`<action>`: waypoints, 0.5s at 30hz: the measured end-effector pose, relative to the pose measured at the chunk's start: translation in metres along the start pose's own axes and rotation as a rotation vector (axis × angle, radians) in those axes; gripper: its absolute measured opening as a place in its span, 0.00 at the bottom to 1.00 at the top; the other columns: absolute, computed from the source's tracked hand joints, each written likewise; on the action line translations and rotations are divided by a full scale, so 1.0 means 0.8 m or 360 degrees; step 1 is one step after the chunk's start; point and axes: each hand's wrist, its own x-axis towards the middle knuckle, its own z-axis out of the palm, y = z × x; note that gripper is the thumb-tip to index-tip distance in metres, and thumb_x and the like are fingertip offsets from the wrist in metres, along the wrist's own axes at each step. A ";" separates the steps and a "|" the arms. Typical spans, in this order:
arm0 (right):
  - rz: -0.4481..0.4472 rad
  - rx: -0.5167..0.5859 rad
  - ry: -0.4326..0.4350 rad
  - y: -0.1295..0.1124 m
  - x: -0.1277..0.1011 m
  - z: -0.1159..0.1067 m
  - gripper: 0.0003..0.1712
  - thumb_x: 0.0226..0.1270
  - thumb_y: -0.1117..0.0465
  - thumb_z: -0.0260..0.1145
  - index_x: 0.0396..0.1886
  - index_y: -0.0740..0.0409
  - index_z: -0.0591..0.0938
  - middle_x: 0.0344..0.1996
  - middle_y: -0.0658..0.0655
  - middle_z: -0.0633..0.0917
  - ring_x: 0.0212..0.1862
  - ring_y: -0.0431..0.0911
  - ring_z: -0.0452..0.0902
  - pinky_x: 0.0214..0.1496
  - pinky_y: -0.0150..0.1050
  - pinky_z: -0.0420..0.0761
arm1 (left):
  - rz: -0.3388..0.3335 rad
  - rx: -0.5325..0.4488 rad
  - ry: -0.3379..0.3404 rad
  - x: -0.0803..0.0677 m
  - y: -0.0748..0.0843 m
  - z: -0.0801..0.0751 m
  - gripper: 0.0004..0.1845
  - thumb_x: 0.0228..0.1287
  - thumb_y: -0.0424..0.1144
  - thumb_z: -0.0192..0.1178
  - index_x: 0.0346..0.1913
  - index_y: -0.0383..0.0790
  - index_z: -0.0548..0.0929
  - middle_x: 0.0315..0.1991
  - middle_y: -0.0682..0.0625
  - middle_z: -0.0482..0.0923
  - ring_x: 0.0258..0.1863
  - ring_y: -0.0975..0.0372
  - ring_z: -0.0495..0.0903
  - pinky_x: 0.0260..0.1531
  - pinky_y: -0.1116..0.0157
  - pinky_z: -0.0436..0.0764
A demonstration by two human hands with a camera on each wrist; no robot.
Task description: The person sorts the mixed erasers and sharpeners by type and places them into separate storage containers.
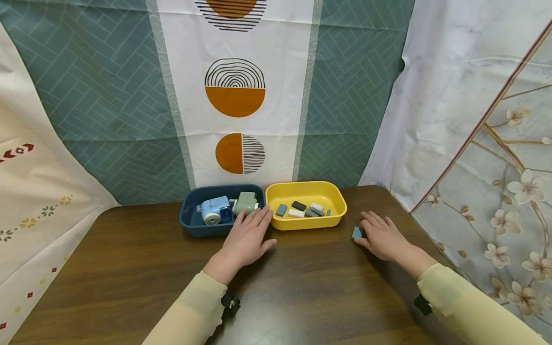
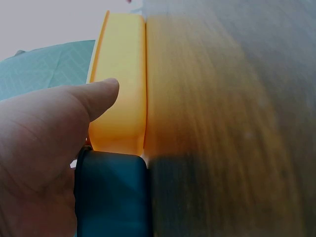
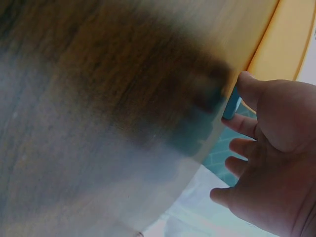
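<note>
My left hand [image 1: 249,238] lies with straight fingers over the front rim of the dark blue bin [image 1: 196,230], close to where it meets the yellow bin [image 1: 315,224]. Its thumb sticks out beside the yellow wall in the left wrist view. To the right of the yellow bin, my right hand [image 1: 381,235] pinches a small blue-grey eraser [image 1: 356,233] between thumb and index finger, low over the table. In the right wrist view the eraser [image 3: 231,104] shows between those two fingertips, the other fingers spread apart.
Inside the blue bin are a blue pencil sharpener [image 1: 215,210] and a green one [image 1: 245,202], partly behind the left fingers. Several erasers, blue-grey, black [image 1: 299,205] and white [image 1: 296,213], lie in the yellow bin. Patterned cloths hang behind and beside the brown table [image 1: 302,297].
</note>
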 end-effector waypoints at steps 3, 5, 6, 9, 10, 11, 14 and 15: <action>-0.0009 0.0018 0.0014 0.002 -0.001 0.001 0.28 0.83 0.47 0.69 0.63 0.67 0.80 0.77 0.77 0.71 0.80 0.74 0.62 0.76 0.80 0.61 | -0.0003 -0.0013 -0.0006 0.000 0.000 0.000 0.46 0.82 0.62 0.62 0.90 0.44 0.59 0.90 0.48 0.51 0.87 0.50 0.55 0.86 0.41 0.42; -0.0024 0.0010 0.0034 0.002 -0.001 -0.001 0.27 0.82 0.47 0.70 0.61 0.67 0.80 0.76 0.77 0.72 0.79 0.75 0.63 0.75 0.80 0.62 | -0.0004 -0.0016 -0.0006 0.000 0.000 -0.001 0.46 0.81 0.62 0.62 0.90 0.44 0.59 0.90 0.48 0.51 0.87 0.50 0.55 0.86 0.41 0.42; -0.0027 0.0018 0.0045 0.001 -0.002 -0.003 0.26 0.82 0.48 0.71 0.60 0.67 0.81 0.76 0.77 0.72 0.79 0.75 0.63 0.75 0.81 0.62 | -0.0005 -0.0014 -0.0006 0.000 0.001 -0.001 0.46 0.81 0.62 0.62 0.90 0.44 0.59 0.90 0.48 0.51 0.87 0.50 0.55 0.86 0.41 0.42; -0.0034 0.0007 0.0068 -0.005 -0.003 -0.011 0.23 0.81 0.49 0.72 0.57 0.65 0.81 0.75 0.78 0.73 0.78 0.76 0.65 0.73 0.81 0.64 | -0.0006 -0.0002 -0.0004 0.000 0.001 -0.001 0.46 0.81 0.62 0.62 0.90 0.44 0.59 0.90 0.48 0.51 0.87 0.50 0.55 0.86 0.41 0.43; -0.0033 0.0007 0.0071 -0.006 -0.002 -0.013 0.22 0.81 0.49 0.71 0.56 0.64 0.81 0.75 0.77 0.73 0.78 0.75 0.65 0.73 0.81 0.64 | -0.0006 0.0003 -0.0005 0.000 0.001 -0.001 0.46 0.81 0.62 0.62 0.90 0.44 0.59 0.90 0.48 0.51 0.87 0.50 0.55 0.86 0.41 0.43; -0.0032 0.0006 0.0074 -0.006 -0.002 -0.015 0.22 0.82 0.49 0.71 0.56 0.64 0.81 0.76 0.77 0.72 0.78 0.75 0.64 0.74 0.81 0.64 | -0.0007 0.0006 -0.0005 0.000 0.001 0.000 0.46 0.81 0.63 0.62 0.90 0.44 0.59 0.90 0.48 0.51 0.87 0.50 0.55 0.86 0.41 0.43; -0.0041 -0.0022 0.0083 -0.005 -0.001 -0.019 0.23 0.82 0.49 0.70 0.57 0.65 0.81 0.76 0.77 0.72 0.78 0.75 0.64 0.74 0.81 0.64 | -0.0006 0.0011 -0.0003 0.000 0.001 0.000 0.46 0.81 0.62 0.62 0.90 0.44 0.59 0.90 0.48 0.51 0.87 0.50 0.55 0.86 0.41 0.43; -0.0043 -0.0025 0.0086 -0.003 0.000 -0.019 0.23 0.82 0.49 0.70 0.57 0.66 0.81 0.76 0.77 0.72 0.79 0.75 0.63 0.74 0.81 0.63 | -0.0005 0.0011 -0.0002 0.000 0.001 0.000 0.46 0.81 0.62 0.62 0.90 0.44 0.60 0.90 0.48 0.52 0.87 0.50 0.55 0.86 0.41 0.43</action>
